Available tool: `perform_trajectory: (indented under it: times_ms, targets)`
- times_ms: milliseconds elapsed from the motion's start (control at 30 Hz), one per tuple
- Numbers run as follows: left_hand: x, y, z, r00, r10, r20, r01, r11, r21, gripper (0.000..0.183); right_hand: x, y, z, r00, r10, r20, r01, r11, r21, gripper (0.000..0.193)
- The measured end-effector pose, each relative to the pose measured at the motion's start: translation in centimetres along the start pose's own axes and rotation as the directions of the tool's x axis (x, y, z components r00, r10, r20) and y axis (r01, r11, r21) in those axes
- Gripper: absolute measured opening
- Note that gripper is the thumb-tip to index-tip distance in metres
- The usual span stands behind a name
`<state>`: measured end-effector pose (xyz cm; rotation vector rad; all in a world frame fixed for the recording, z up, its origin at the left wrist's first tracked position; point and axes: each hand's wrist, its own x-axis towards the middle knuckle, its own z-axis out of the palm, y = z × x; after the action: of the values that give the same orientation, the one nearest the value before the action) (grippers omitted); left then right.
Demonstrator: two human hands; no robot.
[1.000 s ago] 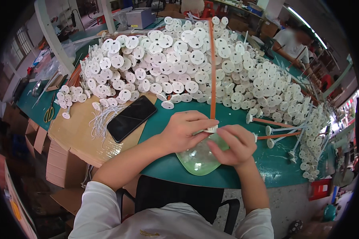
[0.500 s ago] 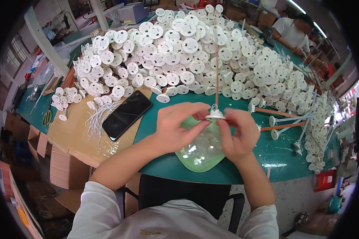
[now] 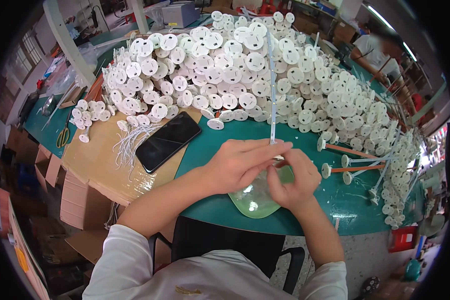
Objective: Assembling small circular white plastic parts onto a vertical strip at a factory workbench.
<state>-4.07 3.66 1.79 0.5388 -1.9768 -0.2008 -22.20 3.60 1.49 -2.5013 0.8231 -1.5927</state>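
A narrow pale strip with a row of small dots along it, an LED light strip (image 3: 273, 100), stands upright from between my fingers. Its round white base is mostly hidden by my hands. My left hand (image 3: 242, 162) has its fingers laid across the foot of the strip, with the thumb beneath, gripping there. From the other side, my right hand (image 3: 296, 177) pinches the base between thumb and fingers. Right below both hands lies a light green dish (image 3: 256, 215) with small clear or shiny pieces in it, partly covered by the hands.
A large heap of white disc-ended strips (image 3: 215, 75) fills the table's far side. Several loose strips (image 3: 355, 160) lie at the right. A black phone (image 3: 168, 142) and thin white wires (image 3: 130, 145) rest on cardboard at the left, near scissors (image 3: 62, 137). Another person (image 3: 377, 55) sits far right.
The upright strip has turned from its brownish side to its dotted pale side. My left fingers have moved over its foot, and my hands are closer together. The view has shifted slightly.
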Motion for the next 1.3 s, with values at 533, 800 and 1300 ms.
perform_trajectory:
  times_ms: [533,800,1300]
  targets:
    - [-0.8,0.1,1.0,0.995,-0.077,0.06,0.078,0.997,-0.007,0.057,0.1,0.2,-0.6,0.964,-0.256,-0.066,0.253,0.966,-0.057,0.035]
    - [-0.3,-0.5,0.2,0.992,-0.098,0.078,0.098,0.995,-0.004,0.061,1.0,0.8,-1.0,0.963,-0.27,-0.014,0.269,0.962,-0.039,0.029]
    - [-0.5,0.5,0.3,0.933,-0.359,-0.001,0.311,0.809,-0.499,0.077,0.0,0.4,-1.6,0.965,-0.255,-0.054,0.253,0.966,-0.052,0.023]
